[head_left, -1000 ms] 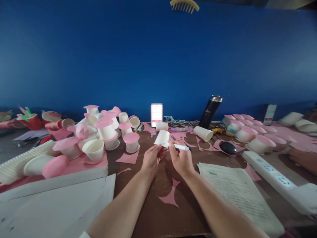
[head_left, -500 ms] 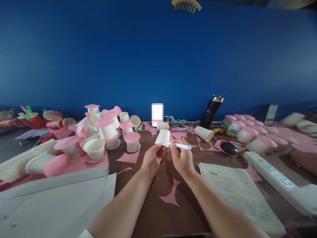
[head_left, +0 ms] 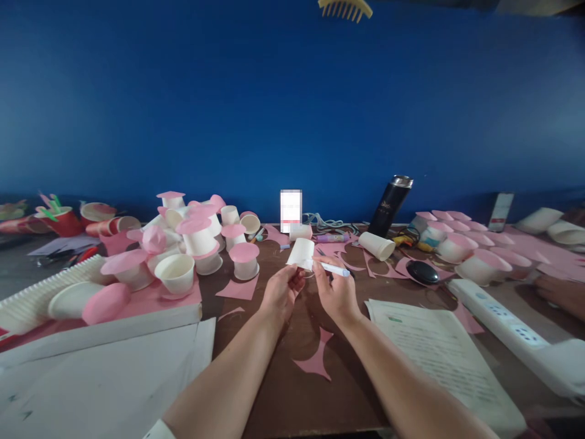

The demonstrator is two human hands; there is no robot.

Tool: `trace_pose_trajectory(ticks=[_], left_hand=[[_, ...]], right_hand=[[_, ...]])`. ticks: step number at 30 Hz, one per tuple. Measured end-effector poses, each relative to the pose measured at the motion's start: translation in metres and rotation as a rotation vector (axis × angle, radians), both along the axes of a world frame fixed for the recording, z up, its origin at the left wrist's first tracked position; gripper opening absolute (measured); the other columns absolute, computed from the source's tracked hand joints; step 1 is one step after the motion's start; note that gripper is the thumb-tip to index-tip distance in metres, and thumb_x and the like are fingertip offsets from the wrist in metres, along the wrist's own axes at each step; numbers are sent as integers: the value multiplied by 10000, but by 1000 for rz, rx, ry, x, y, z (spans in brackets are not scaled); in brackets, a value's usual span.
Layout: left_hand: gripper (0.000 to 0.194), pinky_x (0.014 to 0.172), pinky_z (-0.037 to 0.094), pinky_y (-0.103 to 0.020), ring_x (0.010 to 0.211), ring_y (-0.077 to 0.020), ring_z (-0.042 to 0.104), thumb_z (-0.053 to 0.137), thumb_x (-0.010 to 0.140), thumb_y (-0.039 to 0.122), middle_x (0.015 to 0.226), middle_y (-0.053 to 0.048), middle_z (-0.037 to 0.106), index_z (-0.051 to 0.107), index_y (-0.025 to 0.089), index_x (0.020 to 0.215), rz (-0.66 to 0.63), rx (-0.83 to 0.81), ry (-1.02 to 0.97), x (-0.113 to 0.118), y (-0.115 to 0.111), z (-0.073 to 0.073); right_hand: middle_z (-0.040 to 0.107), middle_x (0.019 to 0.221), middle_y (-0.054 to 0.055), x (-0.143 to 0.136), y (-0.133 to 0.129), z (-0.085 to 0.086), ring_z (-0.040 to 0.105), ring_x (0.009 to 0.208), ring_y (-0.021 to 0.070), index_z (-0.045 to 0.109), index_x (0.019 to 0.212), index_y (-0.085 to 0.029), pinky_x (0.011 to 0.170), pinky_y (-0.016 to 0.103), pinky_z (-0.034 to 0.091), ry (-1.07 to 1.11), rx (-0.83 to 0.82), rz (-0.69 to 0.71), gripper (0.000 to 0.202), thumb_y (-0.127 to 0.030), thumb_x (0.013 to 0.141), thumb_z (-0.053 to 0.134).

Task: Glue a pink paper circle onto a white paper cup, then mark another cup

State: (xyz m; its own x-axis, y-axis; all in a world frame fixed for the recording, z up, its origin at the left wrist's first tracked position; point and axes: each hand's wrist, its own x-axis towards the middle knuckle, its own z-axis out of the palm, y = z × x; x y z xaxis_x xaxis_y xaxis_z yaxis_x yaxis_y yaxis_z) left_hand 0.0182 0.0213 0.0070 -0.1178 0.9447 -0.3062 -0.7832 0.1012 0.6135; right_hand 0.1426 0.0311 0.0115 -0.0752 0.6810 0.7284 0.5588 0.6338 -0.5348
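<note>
- White paper cup (head_left: pixel 301 250) in the middle of the scene, held just above the brown tabletop (head_left: pixel 320 408), tilted, its wider end toward the near side.
- Just changed: the marker (head_left: pixel 334 269) has moved a little left again, and its left end now meets or overlaps the cup's near right edge. Half a second ago it sat slightly farther right; a second ago it reached farther left across the cup's near edge. I judge this as close work along that edge, in progress; whether the marker presses on the cup cannot be told, and no clear mark shows.
- Left hand (head_left: pixel 280 294): thumb and fingers pinched narrow on the cup's near edge, much as in both earlier frames.
- Right hand (head_left: pixel 337 292): fingers closed around the marker, its pale blue end pointing right.
- Unchanged otherwise, apart from a slight shift of the view: the pink scrap (head_left: pixel 316 360) between the forearms, the cups with pink discs (head_left: pixel 198 244) to the left, the pink-topped cups (head_left: pixel 479 265) to the far right, the cup on its side (head_left: pixel 376 247), the black bottle (head_left: pixel 389 207), the printed booklet (head_left: pixel 439 353) and the power strip (head_left: pixel 493 311).
- Another person's hand (head_left: pixel 557 296) shows at the right edge, blurred; its fingers cannot be made out.
</note>
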Motion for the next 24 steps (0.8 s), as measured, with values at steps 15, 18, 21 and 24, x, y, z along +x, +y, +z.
trace_pose_trajectory(ticks=[15,18,21,24], left_hand=[[120,587,498,-183,600,-92,612,544,825,96,668,-58,633,626,79,738,-7,-23,-5,-2,0,3],[127,578,495,-182,595,-91,615,540,826,96,666,-57,633,627,75,737,-12,-31,5,-2,0,3],[135,570,491,-181,589,-92,617,541,827,100,660,-56,631,625,75,724,-13,-31,6,-1,1,3],[135,573,492,-183,587,-91,616,545,826,105,659,-57,632,625,78,720,-16,-16,4,-2,2,2]], right_hand=[[707,834,67,-1,-4,7,654,815,211,614,870,-189,780,320,490,1,-68,-9,159,-299,884,501],[706,871,73,0,-3,5,653,855,217,619,896,-187,800,330,488,13,-59,-20,168,-299,890,493],[700,906,81,1,-1,3,643,891,222,625,921,-182,824,345,482,9,-48,-25,184,-298,897,485],[695,928,85,2,0,2,635,909,222,627,926,-184,835,353,478,7,-28,-14,185,-291,899,478]])
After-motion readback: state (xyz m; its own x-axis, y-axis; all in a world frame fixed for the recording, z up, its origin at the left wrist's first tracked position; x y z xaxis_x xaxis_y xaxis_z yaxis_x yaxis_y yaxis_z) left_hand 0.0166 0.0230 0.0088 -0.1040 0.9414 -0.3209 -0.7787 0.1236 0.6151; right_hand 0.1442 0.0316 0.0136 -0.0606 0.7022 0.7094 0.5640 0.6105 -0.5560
